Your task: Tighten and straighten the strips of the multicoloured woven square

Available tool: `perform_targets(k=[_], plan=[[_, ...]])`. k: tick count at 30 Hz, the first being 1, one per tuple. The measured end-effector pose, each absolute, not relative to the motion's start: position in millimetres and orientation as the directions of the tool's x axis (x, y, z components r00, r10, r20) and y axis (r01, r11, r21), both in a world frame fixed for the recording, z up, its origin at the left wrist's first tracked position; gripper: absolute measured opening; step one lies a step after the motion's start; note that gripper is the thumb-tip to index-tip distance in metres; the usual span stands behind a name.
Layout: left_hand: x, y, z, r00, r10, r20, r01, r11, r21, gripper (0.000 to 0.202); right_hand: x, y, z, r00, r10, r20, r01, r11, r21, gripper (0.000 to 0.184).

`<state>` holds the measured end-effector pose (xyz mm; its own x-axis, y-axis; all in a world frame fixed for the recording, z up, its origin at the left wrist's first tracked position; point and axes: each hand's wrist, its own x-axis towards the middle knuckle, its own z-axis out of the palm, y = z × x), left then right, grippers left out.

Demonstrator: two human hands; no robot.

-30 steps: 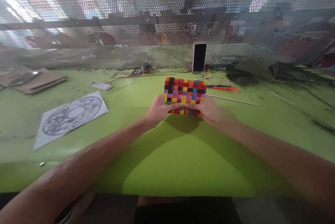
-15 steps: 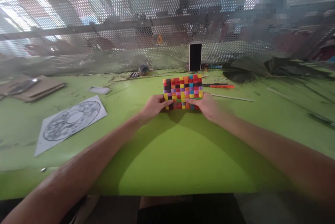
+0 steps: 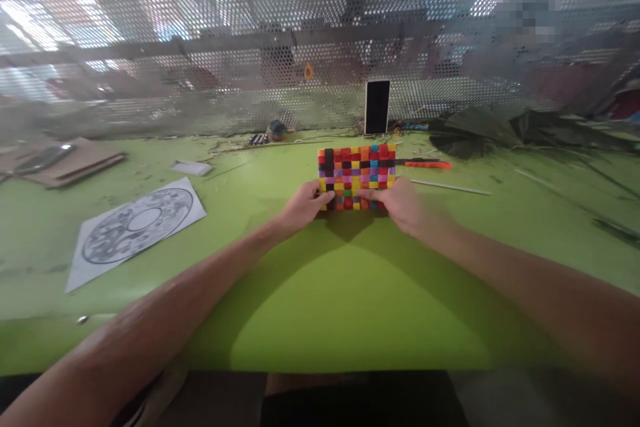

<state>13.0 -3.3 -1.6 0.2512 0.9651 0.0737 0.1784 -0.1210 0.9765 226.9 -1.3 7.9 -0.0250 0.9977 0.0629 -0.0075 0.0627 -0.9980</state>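
Observation:
Between my two hands a multicoloured woven piece (image 3: 356,167), rectangular and made of flat interlaced strips, is held up with its checkered face toward me. At its lower left corner my left hand (image 3: 303,206) is closed, the thumb lying on the front and the other fingers mostly hidden. My right hand (image 3: 403,204) grips the lower right corner, one digit stretched across the front face toward the middle. Red, yellow, orange, black, blue, purple and green squares show. The back of the piece is out of sight.
A white-edged phone (image 3: 377,107) leans upright against the perforated metal screen (image 3: 225,80). On the green table (image 3: 320,307) lie a printed ring-pattern sheet (image 3: 140,227), brown cardboard (image 3: 85,162), an orange-and-black tool (image 3: 427,164), a thin pale strip (image 3: 453,186) and large dark leaves (image 3: 475,130).
The whole view has shifted slightly, so the surroundings sit a little further right. Both hands keep their hold on the woven piece, which appears slightly further right too.

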Motion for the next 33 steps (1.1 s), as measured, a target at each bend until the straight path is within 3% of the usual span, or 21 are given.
perform_targets(k=[5,11,20,26,33], plan=[[12,-7,1,0.21,0.978,0.0,0.132,-0.028,0.991,0.035,227,-3,15,-0.173,0.985,0.015,-0.059,0.005,-0.998,0.04],[5,-4,3,0.178,0.984,0.03,0.1,-0.048,0.994,0.03,246,13,21,-0.319,0.94,-0.124,-0.13,-0.173,-0.976,0.023],[-2,10,-8,0.195,0.979,0.058,0.114,-0.082,0.99,0.024,272,30,20,-0.393,0.911,-0.126,0.01,-0.133,-0.991,0.021],[-7,14,-11,0.231,0.97,0.076,0.098,-0.101,0.99,0.024,270,33,14,-0.317,0.944,-0.085,0.049,-0.074,-0.996,0.021],[-7,11,-1,0.245,0.966,0.087,0.077,-0.109,0.991,0.038,269,33,14,-0.323,0.944,-0.062,0.055,-0.046,-0.997,0.02]])
